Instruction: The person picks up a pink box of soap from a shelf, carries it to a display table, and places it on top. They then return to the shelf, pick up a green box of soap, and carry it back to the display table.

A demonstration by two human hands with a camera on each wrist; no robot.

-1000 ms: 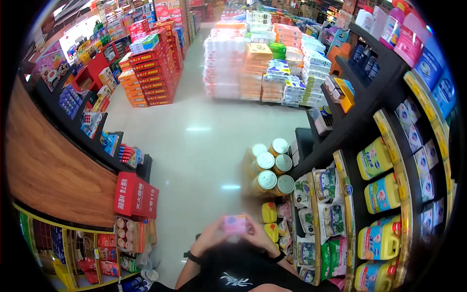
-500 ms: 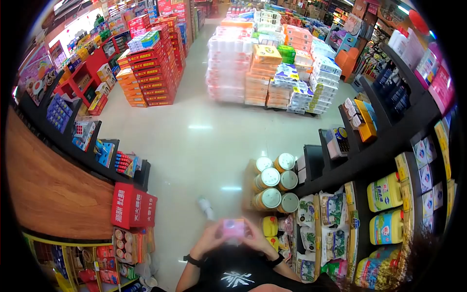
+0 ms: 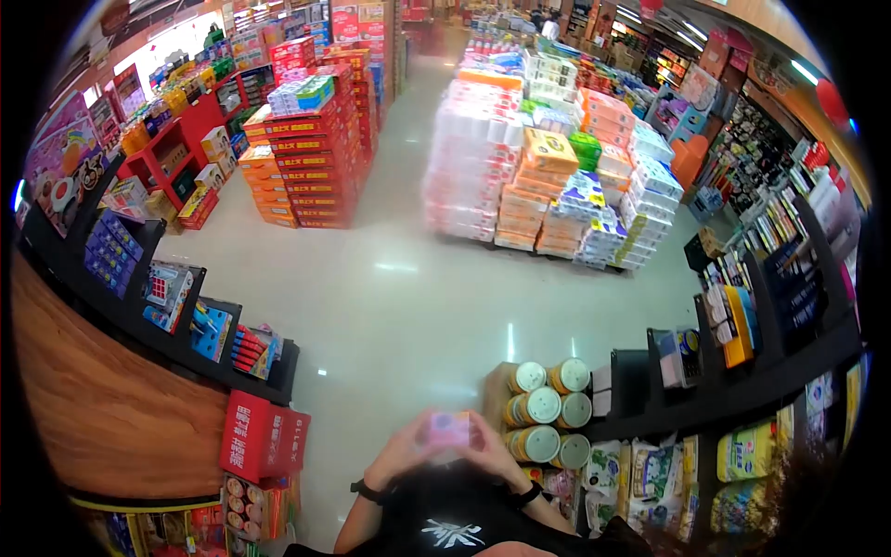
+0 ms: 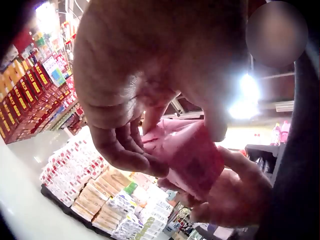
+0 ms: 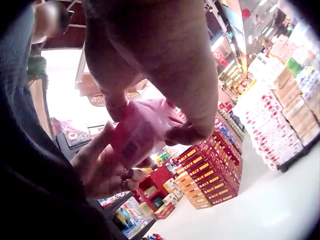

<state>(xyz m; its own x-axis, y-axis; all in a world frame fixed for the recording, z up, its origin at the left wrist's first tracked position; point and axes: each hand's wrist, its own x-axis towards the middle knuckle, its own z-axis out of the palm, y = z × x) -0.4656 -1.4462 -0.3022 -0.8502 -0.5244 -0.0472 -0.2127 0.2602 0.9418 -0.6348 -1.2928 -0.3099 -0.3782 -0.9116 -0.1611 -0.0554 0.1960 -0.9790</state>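
Observation:
A small pink packet (image 3: 450,429) is held between both hands in front of the dark shirt. The left hand (image 3: 405,452) grips its left side, the right hand (image 3: 491,453) its right side. In the left wrist view the left hand (image 4: 150,75) curls its fingers against the pink packet (image 4: 187,155), with the right hand (image 4: 240,192) on the other side. From the right wrist, the packet (image 5: 142,132) sits between the right hand (image 5: 160,65) and the left hand (image 5: 102,170). Print on the packet is too blurred to read.
Lidded tubs (image 3: 538,406) stand on the floor at right, beside shelves (image 3: 742,395) of bags and jugs. A red box (image 3: 263,434) is at left by a wooden surface (image 3: 102,390). Ahead are stacked red cartons (image 3: 320,167) and wrapped paper packs (image 3: 475,158).
The head view has shifted: the paper packs, the tubs and the right shelves sit further right and lower in it. Both hands still hold the pink packet. The foot seen half a second ago is out of sight.

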